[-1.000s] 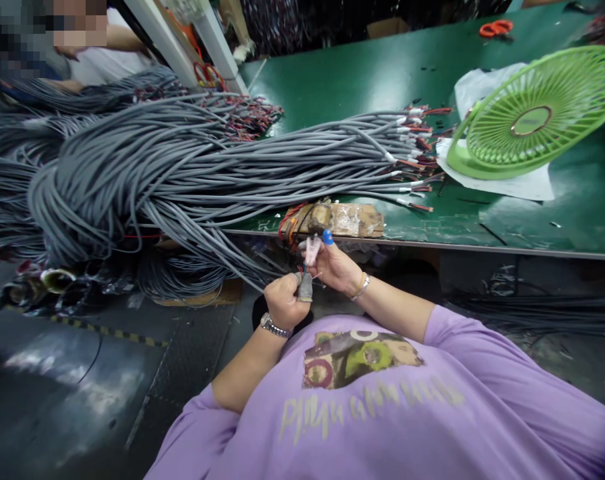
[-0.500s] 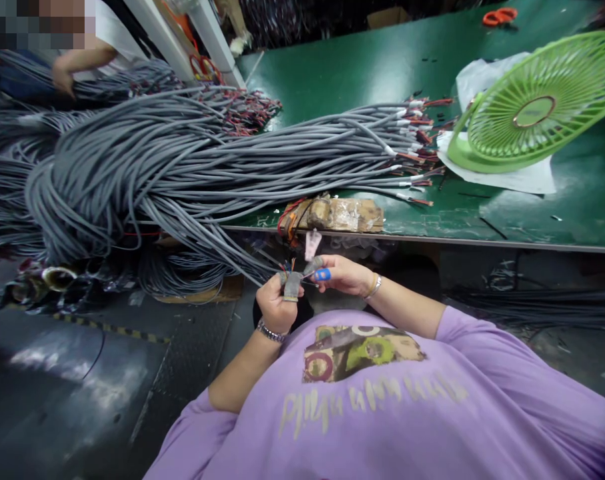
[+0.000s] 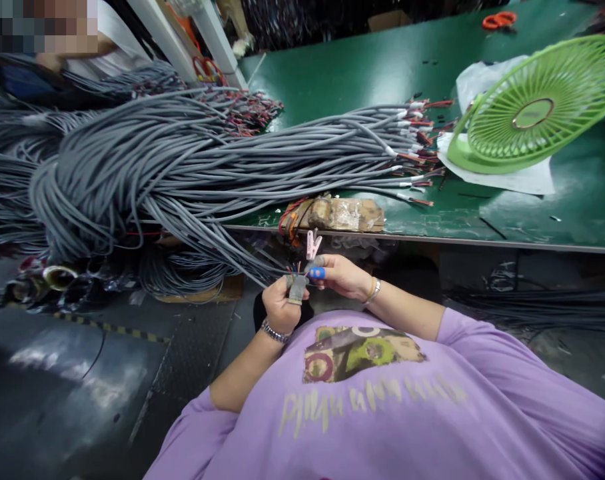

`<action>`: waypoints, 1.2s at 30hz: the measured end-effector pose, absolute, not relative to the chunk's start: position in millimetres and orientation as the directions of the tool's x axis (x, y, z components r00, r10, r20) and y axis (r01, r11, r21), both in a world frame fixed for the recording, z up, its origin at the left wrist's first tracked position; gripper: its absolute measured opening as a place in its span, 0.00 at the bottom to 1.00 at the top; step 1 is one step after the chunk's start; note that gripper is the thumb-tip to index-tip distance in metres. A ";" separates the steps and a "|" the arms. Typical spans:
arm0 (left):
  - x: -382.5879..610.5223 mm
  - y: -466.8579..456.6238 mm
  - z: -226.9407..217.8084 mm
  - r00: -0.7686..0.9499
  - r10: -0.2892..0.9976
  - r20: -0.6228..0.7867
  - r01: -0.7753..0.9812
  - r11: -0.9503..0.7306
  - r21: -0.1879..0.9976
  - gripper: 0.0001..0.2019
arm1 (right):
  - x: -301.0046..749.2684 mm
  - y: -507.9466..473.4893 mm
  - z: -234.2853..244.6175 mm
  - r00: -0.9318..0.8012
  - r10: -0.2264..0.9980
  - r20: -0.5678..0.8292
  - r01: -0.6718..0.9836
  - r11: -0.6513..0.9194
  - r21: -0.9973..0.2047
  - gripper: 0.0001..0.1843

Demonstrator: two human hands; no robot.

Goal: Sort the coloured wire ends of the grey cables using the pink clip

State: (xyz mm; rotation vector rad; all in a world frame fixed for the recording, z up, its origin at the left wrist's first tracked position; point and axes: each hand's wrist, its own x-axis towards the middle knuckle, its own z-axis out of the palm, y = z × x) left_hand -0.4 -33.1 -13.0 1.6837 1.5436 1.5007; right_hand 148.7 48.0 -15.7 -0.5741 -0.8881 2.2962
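Note:
My left hand (image 3: 280, 307) is closed around a grey cable end, with thin coloured wires (image 3: 295, 269) sticking up from it. A grey wrap (image 3: 296, 291) covers one of its fingers or lies in its grip; I cannot tell which. My right hand (image 3: 347, 277) pinches at the wires close beside the left, a blue band (image 3: 317, 273) on one finger and a grey cover on another. Its fingertips hide the exact spot it grips. Just beyond it stands a pale pink clothespin (image 3: 313, 245), by the table edge.
Bundled grey cables (image 3: 262, 160) with stripped ends spread over the green table (image 3: 332, 73). A wooden block (image 3: 352, 215) sits at the front edge. To the right stands a green fan (image 3: 532, 113); orange-handled scissors (image 3: 500, 20) lie farther back. Another person's arm (image 3: 52, 61) is at upper left.
My left hand has shifted slightly right, nearer my right hand, which moved a little left. The clothespin now shows both legs spread. The other person's arm has moved up and left.

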 end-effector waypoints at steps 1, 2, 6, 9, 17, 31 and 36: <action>-0.4 -33.1 -13.0 -0.208 0.881 0.426 0.442 -0.304 0.844 0.10 | 149.2 48.1 -15.8 -0.730 0.662 -0.170 -0.375 -0.595 -0.711 0.20; -0.3 -32.9 -12.9 -0.226 0.876 0.426 0.438 -0.299 0.848 0.10 | 149.7 48.2 -15.9 -0.731 0.660 -0.172 -0.373 -0.598 -0.709 0.20; 0.6 -31.4 -11.0 -0.298 0.857 0.421 0.442 -0.267 0.857 0.11 | 151.0 48.8 -16.9 -0.716 0.665 -0.214 -0.382 -0.629 -0.677 0.17; 0.2 -30.3 -9.0 -0.304 0.850 0.429 0.467 -0.260 0.845 0.12 | 152.8 50.9 -18.8 -0.698 0.665 -0.264 -0.393 -0.664 -0.636 0.15; 2.0 -24.7 0.9 -0.205 0.819 0.536 0.586 -0.336 0.737 0.07 | 151.8 68.4 -15.3 -0.734 0.618 -0.283 -0.385 -0.721 -0.576 0.22; 8.9 -12.4 -5.7 -0.229 0.855 0.465 0.536 -0.288 0.793 0.08 | 129.5 71.3 -11.4 -0.613 0.755 -0.232 -0.540 -0.615 -0.575 0.26; 8.4 -14.6 -8.5 -0.218 0.860 0.462 0.552 -0.281 0.785 0.07 | 126.4 73.4 -9.3 -0.585 0.764 -0.272 -0.593 -0.632 -0.499 0.23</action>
